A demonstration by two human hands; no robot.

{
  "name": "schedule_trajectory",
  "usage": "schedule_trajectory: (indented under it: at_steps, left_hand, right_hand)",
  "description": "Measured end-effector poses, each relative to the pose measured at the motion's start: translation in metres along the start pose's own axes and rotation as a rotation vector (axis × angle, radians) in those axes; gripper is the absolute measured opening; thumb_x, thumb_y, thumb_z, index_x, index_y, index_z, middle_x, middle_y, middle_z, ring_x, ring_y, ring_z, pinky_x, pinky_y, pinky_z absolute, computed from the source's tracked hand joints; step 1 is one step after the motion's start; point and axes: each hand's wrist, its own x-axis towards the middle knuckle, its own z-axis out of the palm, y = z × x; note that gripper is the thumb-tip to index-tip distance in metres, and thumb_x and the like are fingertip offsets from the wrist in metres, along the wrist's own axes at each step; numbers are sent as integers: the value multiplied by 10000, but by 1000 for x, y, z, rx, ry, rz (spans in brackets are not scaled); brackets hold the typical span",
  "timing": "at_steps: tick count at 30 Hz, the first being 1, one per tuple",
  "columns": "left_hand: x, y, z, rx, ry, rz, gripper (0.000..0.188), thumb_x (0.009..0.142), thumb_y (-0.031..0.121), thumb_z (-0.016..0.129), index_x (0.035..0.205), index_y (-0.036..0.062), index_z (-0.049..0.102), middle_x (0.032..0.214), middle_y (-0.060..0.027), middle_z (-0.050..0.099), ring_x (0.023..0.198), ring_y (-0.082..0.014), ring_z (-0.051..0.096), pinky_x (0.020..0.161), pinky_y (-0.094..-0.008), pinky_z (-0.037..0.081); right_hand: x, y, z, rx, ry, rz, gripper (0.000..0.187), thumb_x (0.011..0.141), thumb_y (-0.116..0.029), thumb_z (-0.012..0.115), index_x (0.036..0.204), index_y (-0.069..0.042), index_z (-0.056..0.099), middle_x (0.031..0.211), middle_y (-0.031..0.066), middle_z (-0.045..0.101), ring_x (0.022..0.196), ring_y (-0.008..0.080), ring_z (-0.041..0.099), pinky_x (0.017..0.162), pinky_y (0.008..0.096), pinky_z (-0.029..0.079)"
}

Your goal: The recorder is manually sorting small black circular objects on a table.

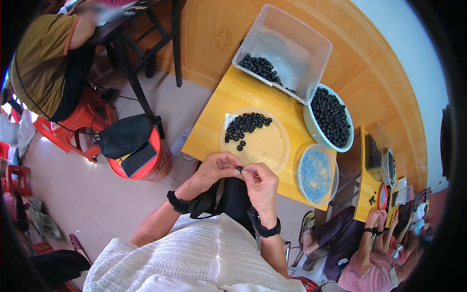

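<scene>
My left hand [214,168] and my right hand [261,185] meet above my lap at the near edge of the yellow table [206,126]. Pinched between their fingertips is a small black round part [240,168]; the fingers cover most of it. Just beyond them lies a clear round tray [272,146], with several black ring-shaped parts [248,122] spread over its far left side. To the right, a clear round container [334,185] holds many tiny light-blue pieces [314,173].
At the table's far end, a clear plastic bin [304,46] tilts with black parts inside. A pale bowl [311,121] heaped with black parts stands beside it. On the left, a phone [138,159] and black pouch [125,136] lie on a red bucket [158,165]. Other people sit at both sides.
</scene>
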Motion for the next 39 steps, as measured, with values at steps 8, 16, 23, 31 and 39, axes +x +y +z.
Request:
schedule_trajectory:
  at_steps: [8,16,23,31,39]
  left_hand:
    - [-11,-1,-22,-165,208,83,174,780,3,627,944,15,574,893,-36,610,811,-100,593,763,-222,479]
    - [-24,1,-29,-205,235,90,161,806,-21,593,956,24,554,927,-52,600,850,-129,588,803,-254,482]
    - [-28,3,-35,-239,285,86,177,787,-29,606,955,6,561,914,-49,597,839,-135,593,786,-254,492]
    - [-24,-1,-37,-246,243,103,159,805,-17,598,954,27,563,915,-52,613,831,-129,597,784,-255,494]
    - [-14,-1,-25,-205,210,78,165,812,-3,594,971,29,561,936,-45,606,829,-120,591,788,-246,484]
  right_hand:
    - [52,14,-5,-363,-49,-236,109,746,12,567,835,-7,628,777,156,584,689,334,584,624,365,466]
    - [120,51,28,-638,-221,-449,150,657,66,559,781,5,619,757,155,572,718,338,579,639,395,468]
    - [120,60,30,-758,-313,-463,87,640,56,558,717,15,563,751,158,566,739,346,573,662,408,468]
    - [108,64,7,-379,-180,-222,257,684,64,540,919,4,626,754,120,604,655,239,585,626,302,493]
    - [64,42,-16,692,-318,364,207,872,-89,532,1044,22,563,878,119,631,782,176,638,734,280,534]
